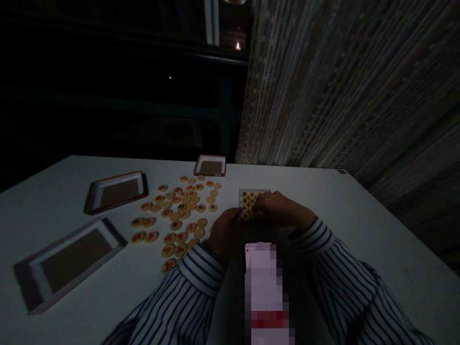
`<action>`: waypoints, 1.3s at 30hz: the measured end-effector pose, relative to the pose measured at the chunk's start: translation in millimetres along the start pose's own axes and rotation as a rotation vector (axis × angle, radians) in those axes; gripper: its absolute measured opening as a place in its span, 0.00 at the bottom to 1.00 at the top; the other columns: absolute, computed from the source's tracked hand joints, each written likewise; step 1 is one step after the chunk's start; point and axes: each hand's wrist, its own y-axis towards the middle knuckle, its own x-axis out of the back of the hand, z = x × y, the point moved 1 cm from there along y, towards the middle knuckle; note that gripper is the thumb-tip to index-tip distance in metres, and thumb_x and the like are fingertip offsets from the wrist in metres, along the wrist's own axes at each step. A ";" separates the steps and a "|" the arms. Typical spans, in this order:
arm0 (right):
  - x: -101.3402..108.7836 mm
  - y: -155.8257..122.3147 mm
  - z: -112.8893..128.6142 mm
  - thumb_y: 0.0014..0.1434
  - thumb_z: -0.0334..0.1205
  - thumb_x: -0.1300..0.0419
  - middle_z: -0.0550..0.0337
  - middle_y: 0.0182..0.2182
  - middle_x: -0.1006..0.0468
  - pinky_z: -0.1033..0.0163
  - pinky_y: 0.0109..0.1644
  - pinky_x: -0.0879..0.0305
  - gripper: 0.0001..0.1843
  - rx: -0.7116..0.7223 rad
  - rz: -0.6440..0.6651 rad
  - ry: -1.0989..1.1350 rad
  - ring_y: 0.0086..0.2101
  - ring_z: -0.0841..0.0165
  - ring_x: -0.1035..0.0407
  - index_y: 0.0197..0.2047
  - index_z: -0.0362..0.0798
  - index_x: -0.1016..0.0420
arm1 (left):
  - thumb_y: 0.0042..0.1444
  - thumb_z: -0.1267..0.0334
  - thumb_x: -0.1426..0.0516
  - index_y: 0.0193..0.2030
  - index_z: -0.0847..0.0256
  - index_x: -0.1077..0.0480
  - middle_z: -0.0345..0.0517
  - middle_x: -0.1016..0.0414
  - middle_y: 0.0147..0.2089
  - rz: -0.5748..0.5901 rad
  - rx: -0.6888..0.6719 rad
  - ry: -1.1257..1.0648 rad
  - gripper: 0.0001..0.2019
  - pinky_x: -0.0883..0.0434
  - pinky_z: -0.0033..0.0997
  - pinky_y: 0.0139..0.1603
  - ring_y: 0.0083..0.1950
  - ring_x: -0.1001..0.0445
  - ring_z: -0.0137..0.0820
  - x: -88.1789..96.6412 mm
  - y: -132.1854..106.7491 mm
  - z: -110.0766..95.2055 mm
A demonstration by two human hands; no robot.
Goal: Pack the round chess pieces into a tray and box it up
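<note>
A small open box (255, 190) holds round xiangqi pieces (245, 201) with dark characters, laid side by side. My right hand (282, 209) is over the box's right part, its fingers curled down onto the pieces and hiding some of them. At the box's near left corner is my left hand (225, 232), fingers closed; what they pinch, if anything, is too dark to see. Many loose xiangqi pieces (185, 200) are spread on the white table (309, 187) left of the box, some with red or dark characters up, others plain side up.
An open box part (210, 167) lies at the table's far edge. Two more, a brown-rimmed tray (120, 191) and a larger tray (72, 258), lie at the left. Close to me is a lit phone (264, 282), partly pixelated. A strand curtain (305, 86) hangs behind the table.
</note>
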 end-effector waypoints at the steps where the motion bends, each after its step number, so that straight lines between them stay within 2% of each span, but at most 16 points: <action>1: 0.2 0.1 0.2 0.54 0.41 0.45 0.55 0.39 0.27 0.62 0.38 0.45 0.10 -0.001 0.009 0.001 0.41 0.63 0.34 0.38 0.50 0.27 | 0.52 0.68 0.49 0.44 0.60 0.31 0.47 0.26 0.44 -0.006 -0.005 -0.003 0.13 0.30 0.35 0.46 0.45 0.28 0.32 -0.1 0.1 0.2; 10: 1.6 -1.4 1.0 0.55 0.41 0.46 0.55 0.39 0.26 0.63 0.38 0.46 0.09 -0.008 -0.007 0.034 0.40 0.64 0.34 0.38 0.50 0.27 | 0.52 0.68 0.49 0.44 0.62 0.31 0.49 0.26 0.44 0.010 0.005 0.032 0.13 0.30 0.35 0.47 0.46 0.28 0.33 0.4 0.3 0.1; 15: 3.6 -1.5 1.8 0.55 0.41 0.46 0.55 0.39 0.26 0.63 0.37 0.45 0.10 -0.010 0.022 0.032 0.40 0.64 0.34 0.37 0.49 0.27 | 0.52 0.69 0.49 0.45 0.60 0.31 0.47 0.26 0.44 0.005 -0.016 0.018 0.13 0.30 0.36 0.47 0.46 0.28 0.33 -0.5 0.4 0.8; 22: 1.4 -2.5 -0.8 0.54 0.40 0.45 0.54 0.40 0.26 0.62 0.40 0.45 0.11 -0.004 -0.001 0.041 0.42 0.63 0.35 0.41 0.50 0.28 | 0.53 0.68 0.50 0.45 0.61 0.31 0.48 0.26 0.45 0.016 -0.028 -0.006 0.13 0.31 0.35 0.48 0.47 0.29 0.32 0.1 -0.2 -0.2; 39: 1.2 -1.0 0.5 0.54 0.40 0.46 0.55 0.40 0.26 0.62 0.38 0.44 0.11 -0.011 0.004 0.019 0.41 0.63 0.34 0.40 0.50 0.28 | 0.53 0.68 0.49 0.45 0.63 0.32 0.49 0.26 0.45 0.020 0.020 0.012 0.13 0.31 0.36 0.48 0.47 0.29 0.33 -1.0 0.2 0.4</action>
